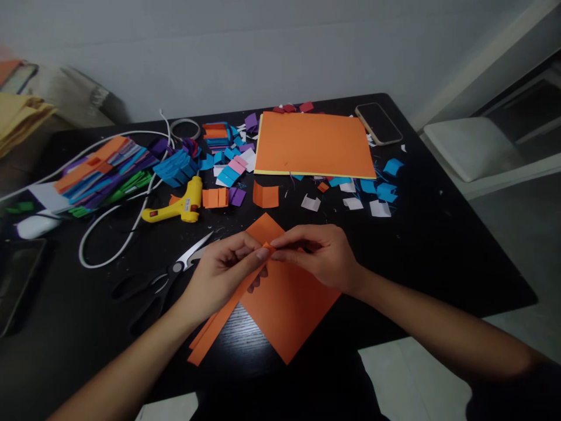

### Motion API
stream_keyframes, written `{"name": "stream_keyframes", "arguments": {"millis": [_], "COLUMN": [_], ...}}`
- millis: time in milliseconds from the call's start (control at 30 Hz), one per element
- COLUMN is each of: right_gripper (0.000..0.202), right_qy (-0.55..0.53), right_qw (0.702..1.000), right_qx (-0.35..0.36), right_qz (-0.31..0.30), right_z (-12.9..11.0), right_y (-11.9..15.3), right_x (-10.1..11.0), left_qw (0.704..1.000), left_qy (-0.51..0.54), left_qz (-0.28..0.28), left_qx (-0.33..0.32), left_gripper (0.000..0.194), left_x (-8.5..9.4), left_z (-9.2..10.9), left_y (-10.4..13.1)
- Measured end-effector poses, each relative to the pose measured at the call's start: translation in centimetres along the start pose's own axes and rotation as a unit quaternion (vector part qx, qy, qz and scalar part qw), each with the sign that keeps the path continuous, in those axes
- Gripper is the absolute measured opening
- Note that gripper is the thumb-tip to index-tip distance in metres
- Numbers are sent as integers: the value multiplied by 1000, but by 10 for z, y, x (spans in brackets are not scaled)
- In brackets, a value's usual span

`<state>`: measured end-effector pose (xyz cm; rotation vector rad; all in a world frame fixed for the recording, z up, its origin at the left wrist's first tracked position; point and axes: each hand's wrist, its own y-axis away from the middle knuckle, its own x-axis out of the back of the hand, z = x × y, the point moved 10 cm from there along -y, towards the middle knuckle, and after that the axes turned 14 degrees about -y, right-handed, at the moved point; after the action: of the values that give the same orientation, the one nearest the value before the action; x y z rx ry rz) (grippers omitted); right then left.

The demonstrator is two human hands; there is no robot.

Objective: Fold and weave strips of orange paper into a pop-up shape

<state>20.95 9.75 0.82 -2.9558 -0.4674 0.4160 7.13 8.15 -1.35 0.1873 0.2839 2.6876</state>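
Note:
My left hand (234,266) is closed on a long orange paper strip (219,321), whose lower end trails toward the front edge of the table. At the strip's upper end, my right hand (318,251) pinches the tip between thumb and forefinger, and the paper there looks folded over. Beneath both hands an orange paper sheet (284,316) lies turned cornerwise on the black table. Black-handled scissors (177,267) rest with blades apart, just left of my left hand.
A yellow glue gun (190,199) and its looping white cable (83,245) lie to the left. Bundled paper strips (118,169) sit behind them. Further back are an orange sheet stack (315,146), a phone (379,124) and scattered blue paper pieces (387,192). Another dark phone (20,280) lies far left.

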Motion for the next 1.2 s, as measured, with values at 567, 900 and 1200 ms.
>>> {"name": "stream_keyframes", "arguments": {"millis": [567,900,1200], "right_gripper": [17,13,12], "right_qy": [84,43,37], "right_qw": [991,995,994], "right_qx": [100,85,94], "right_qz": [-19,-19,-30], "right_z": [-16,-15,-17], "right_y": [5,6,7], "right_x": [-4,-4,-6], "left_qw": [1000,1000,1000], "left_qy": [-13,-20,-16], "left_qz": [1,3,2], "left_qx": [3,-2,-14], "left_gripper": [16,16,11], "left_x": [2,2,2], "left_z": [0,4,5], "left_y": [0,-1,0]}}
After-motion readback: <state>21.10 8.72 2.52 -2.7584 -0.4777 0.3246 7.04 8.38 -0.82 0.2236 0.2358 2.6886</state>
